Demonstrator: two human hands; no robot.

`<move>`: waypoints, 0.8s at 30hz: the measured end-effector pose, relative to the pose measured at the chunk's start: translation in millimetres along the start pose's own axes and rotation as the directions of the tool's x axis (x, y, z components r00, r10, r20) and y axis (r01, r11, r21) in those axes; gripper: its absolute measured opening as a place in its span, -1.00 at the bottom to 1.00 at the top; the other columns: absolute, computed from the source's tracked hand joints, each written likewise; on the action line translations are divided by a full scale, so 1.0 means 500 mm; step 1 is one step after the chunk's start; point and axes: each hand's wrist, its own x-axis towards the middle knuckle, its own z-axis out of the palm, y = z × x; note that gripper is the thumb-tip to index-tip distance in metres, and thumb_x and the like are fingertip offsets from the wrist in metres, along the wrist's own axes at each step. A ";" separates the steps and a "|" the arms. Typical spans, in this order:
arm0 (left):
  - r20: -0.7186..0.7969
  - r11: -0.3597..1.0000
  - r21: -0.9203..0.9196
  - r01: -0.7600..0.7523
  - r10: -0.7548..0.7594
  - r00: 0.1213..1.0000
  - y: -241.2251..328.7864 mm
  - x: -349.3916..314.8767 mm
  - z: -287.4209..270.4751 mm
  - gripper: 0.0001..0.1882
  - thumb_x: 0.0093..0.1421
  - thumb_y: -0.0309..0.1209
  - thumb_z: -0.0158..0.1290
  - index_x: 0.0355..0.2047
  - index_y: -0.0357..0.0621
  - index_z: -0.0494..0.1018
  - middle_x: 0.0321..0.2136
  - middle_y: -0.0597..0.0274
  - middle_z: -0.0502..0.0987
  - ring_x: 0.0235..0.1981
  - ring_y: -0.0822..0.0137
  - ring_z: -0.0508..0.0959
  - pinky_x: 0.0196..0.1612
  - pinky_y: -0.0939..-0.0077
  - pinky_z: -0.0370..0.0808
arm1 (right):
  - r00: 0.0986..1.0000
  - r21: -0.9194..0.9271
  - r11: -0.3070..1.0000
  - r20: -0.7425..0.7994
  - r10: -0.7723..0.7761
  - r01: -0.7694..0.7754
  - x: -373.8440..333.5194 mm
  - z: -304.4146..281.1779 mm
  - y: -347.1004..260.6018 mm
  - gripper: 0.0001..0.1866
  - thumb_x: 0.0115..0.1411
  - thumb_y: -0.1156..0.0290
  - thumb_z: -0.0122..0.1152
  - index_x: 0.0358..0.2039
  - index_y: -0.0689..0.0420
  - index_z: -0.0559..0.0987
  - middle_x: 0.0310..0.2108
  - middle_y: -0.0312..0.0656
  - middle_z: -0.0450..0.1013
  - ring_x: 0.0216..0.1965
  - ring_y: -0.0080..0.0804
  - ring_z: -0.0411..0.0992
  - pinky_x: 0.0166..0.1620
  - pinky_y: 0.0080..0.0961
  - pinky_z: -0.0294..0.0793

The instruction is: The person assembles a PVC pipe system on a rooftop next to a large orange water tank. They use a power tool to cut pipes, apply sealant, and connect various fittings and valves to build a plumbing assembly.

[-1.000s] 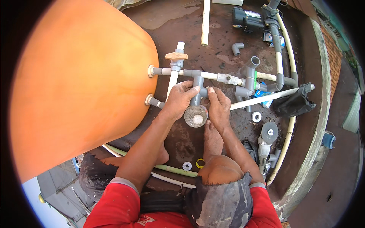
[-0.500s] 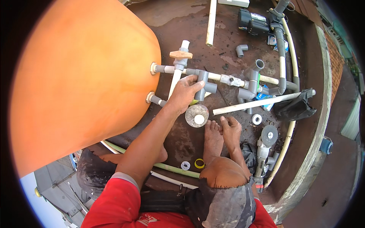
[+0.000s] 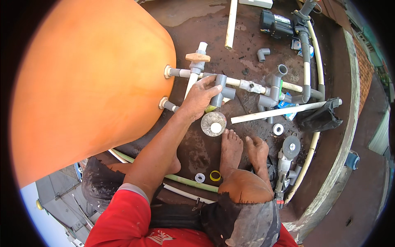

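My left hand grips a grey PVC tee fitting, thumb on the near side, its side branch pointing right. The tee is held in front of the white and grey pipe run that comes out of the orange tank. Just below sits a round container with a mottled grey top and a white cap. My right hand is beside my bare foot, fingers curled in; whatever they may hold is hidden. On the pipe run are a valve with a tan handle and an upright grey fitting.
A loose white pipe lies to the right, its end in a black plastic bag. An angle grinder, tape rolls and a grey elbow lie around. A black pump stands far right, near the low wall.
My right hand has drawn back from beside my toes, down and to the right. My left hand still holds the tee, now tilted slightly.
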 end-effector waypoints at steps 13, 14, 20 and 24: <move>0.010 1.000 -0.005 -0.030 0.030 1.000 0.002 -0.030 0.009 -0.40 0.49 -0.43 0.13 0.45 -0.41 0.28 0.14 -0.06 0.54 0.03 0.19 0.68 0.01 0.20 0.79 | 0.878 0.559 0.786 -0.199 0.435 -0.263 0.193 -0.017 -0.011 -0.45 0.44 0.01 0.35 -0.18 0.38 0.55 -0.50 -0.03 0.62 -0.57 -0.32 0.66 -0.49 -0.35 0.64; 0.049 0.999 -0.029 -0.026 0.027 0.998 0.000 -0.032 0.007 -0.39 0.49 -0.43 0.12 0.46 -0.40 0.26 0.16 -0.04 0.52 0.07 0.15 0.67 0.03 0.13 0.78 | 0.876 0.586 0.766 -0.186 0.444 -0.264 0.209 -0.024 -0.011 -0.43 0.42 -0.02 0.38 -0.19 0.38 0.55 -0.49 -0.03 0.63 -0.58 -0.32 0.65 -0.52 -0.39 0.63; 0.068 0.998 -0.046 0.038 -0.035 0.997 0.002 -0.073 0.022 -0.51 0.42 -0.42 0.01 0.32 -0.30 0.34 0.04 0.00 0.53 0.03 0.13 0.68 0.00 0.10 0.76 | 0.839 0.557 0.806 -0.328 0.434 -0.199 0.268 -0.056 -0.010 -0.48 0.26 0.06 0.49 -0.22 0.38 0.65 -0.37 0.01 0.68 -0.41 -0.15 0.71 -0.28 -0.21 0.68; 0.051 0.994 -0.010 0.105 -0.105 0.993 -0.054 -0.083 -0.008 -0.64 0.36 -0.32 0.01 0.09 -0.22 0.45 -0.12 0.08 0.58 -0.12 0.27 0.68 -0.16 0.25 0.76 | 0.755 0.678 0.727 -0.530 0.385 0.105 0.238 -0.013 -0.024 -0.64 0.23 0.30 0.44 -0.17 0.39 0.66 -0.33 -0.06 0.65 -0.32 -0.22 0.55 -0.12 -0.18 0.54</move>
